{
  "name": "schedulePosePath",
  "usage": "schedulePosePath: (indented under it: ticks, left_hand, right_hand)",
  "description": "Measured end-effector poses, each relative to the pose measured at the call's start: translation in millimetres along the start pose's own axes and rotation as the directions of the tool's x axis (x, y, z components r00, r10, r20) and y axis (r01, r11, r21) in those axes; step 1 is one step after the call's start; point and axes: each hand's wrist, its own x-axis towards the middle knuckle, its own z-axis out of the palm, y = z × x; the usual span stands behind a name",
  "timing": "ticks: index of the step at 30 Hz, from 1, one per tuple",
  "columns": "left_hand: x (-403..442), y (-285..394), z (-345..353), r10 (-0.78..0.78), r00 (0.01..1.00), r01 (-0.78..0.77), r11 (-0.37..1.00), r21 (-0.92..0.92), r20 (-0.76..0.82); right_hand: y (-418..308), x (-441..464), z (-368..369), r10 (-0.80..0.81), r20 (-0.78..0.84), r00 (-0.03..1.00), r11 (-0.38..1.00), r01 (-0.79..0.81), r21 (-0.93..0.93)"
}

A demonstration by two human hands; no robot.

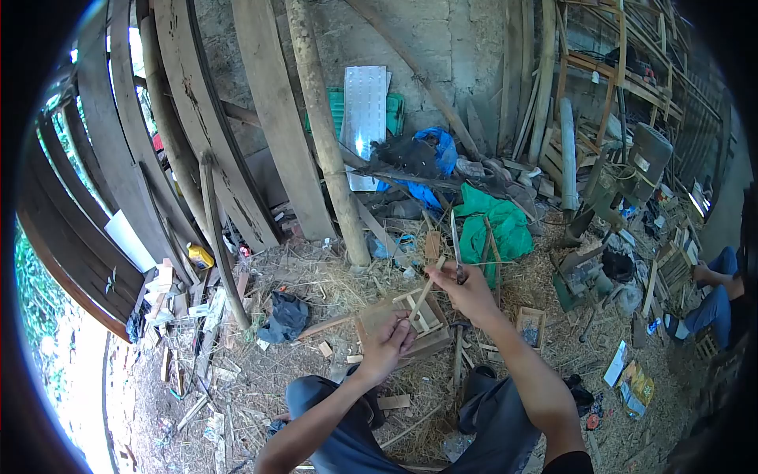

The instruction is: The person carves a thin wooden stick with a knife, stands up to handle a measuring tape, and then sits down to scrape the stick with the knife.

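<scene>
My left hand (388,344) is closed round the lower end of a thin wooden strip (422,297), which slants up to the right. In my right hand (466,289) is a knife (455,237), its blade pointing upward; the fingers of this hand also touch the strip's upper end. Under both hands a small wooden frame (430,317) rests on a wooden block (430,345) on the ground between my knees.
A small wooden box (530,326) lies right of the block, a black plastic bag (284,317) left of it. Ahead are a wooden post (328,134), a green sheet (493,225) and scrap wood. At the far right a person's leg (711,304) shows.
</scene>
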Motion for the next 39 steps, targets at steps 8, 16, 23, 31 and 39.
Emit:
schedulePosePath:
  ticks: [8,16,23,31,39]
  left_hand:
    - [19,22,-4,0.350,0.937,-0.280,0.717,0.638,0.017]
    - [36,16,-13,0.231,0.973,-0.184,0.810,0.556,-0.014]
    - [50,17,-45,0.134,0.985,-0.111,0.975,0.193,-0.109]
    - [53,22,-51,0.165,0.898,-0.260,0.947,-0.190,-0.409]
    - [36,45,-78,0.263,0.951,-0.250,0.963,0.098,-0.165]
  right_hand:
    - [1,-4,10,-0.087,0.053,0.995,0.994,0.090,-0.064]
    - [3,-6,11,-0.067,0.028,0.997,0.923,0.072,-0.377]
    - [19,0,7,-0.049,-0.011,0.999,0.891,0.039,-0.452]
    - [20,-10,34,0.020,0.232,0.972,0.922,0.072,-0.381]
    - [15,9,-2,0.031,0.161,0.986,0.890,0.046,-0.453]
